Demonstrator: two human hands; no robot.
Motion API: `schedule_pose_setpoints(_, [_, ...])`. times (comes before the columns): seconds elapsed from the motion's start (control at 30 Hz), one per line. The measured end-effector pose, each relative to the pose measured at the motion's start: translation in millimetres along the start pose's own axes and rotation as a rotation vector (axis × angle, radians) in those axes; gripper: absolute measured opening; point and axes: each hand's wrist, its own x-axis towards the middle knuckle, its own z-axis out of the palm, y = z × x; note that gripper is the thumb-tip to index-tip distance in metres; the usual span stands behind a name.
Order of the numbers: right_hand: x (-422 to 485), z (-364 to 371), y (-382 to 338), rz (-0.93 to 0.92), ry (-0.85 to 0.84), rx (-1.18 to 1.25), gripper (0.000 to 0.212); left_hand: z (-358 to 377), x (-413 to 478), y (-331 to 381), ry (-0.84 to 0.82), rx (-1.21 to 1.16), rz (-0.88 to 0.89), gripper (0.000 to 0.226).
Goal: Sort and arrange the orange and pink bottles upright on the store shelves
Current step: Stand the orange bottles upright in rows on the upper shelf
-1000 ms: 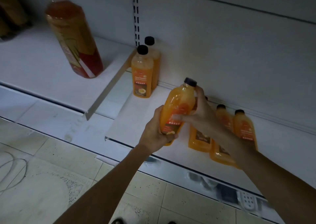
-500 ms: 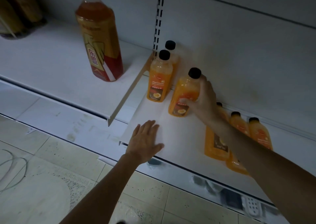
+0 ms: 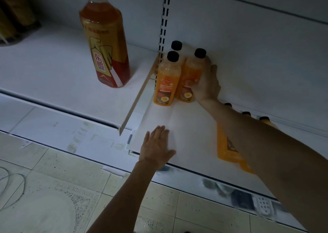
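Just changed: a second ago both hands held one orange bottle in the air; now it stands on the shelf with only one hand on it.
Lower shelf [image 3: 191, 126]: white board where the upright group is forming, in the far left corner by the divider [image 3: 140, 97].
Big amber bottle [image 3: 104, 42]: upright on the neighbouring shelf to the left, apart from the work; it has not moved.
Lying bottles [image 3: 227, 149]: orange ones flat on the lower shelf, partly hidden under the right forearm, not yet stood up.
Right hand [image 3: 206, 83]: fingers curled round the right side of the newly set bottle, thumb up behind it. Half a second ago it held that bottle nearer the shelf front.
Newly set bottle [image 3: 190, 76]: upright, black cap on top, tight beside the front bottle [image 3: 166, 83], with the back bottle [image 3: 176, 45] behind them.
Left hand [image 3: 157, 148]: off the bottle, palm down, fingers straight on the shelf's front edge, holding nothing.
Meaning: three orange bottles now stand together. I'd judge this placement done once the grip lets go, with the lying ones next. No pink bottle is in sight.
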Motion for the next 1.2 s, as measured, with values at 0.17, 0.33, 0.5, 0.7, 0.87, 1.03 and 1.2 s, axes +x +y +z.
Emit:
schedule_pose_setpoints(0.17, [-6.8, -2.6, 10.7, 0.019, -0.089, -0.099, 0.093, -1.3, -7.9, 4.3, -0.024, 0.034, -0.021, 0.074])
schedule_pose_setpoints(0.33, [-18.0, -36.9, 61.0, 0.11, -0.196, -0.057, 0.08, -2.1, -12.8, 20.8, 0.01, 0.008, -0.106, 0.077])
schedule_pose_setpoints(0.5, [-36.0, -87.6, 120.5, 0.185, -0.422, -0.067, 0.065, 1.6, -7.6, 70.3, 0.168, -0.189, -0.073, 0.067])
schedule_pose_setpoints(0.7, [-64.1, -82.2, 155.1, 0.171, -0.549, -0.125, 0.069, 45.0, 13.8, 159.5, -0.05, -0.592, -0.133, 0.076])
schedule_pose_setpoints(0.87, [-65.0, -80.0, 158.2, 0.051, -0.574, -0.268, 0.06, 60.6, 27.4, 175.8, 0.019, -0.528, -0.326, 0.085])
schedule_pose_setpoints(1.03, [-72.0, -81.5, 160.7, -0.13, -0.531, -0.368, 0.061, 55.1, 28.2, 163.2, -0.06, -0.524, -0.335, 0.086])
schedule_pose_setpoints(1.2, [-84.3, -76.4, 126.2, -0.053, -0.367, 0.213, 0.058, 61.3, 12.3, 142.6, 0.125, -0.742, -0.225, 0.089])
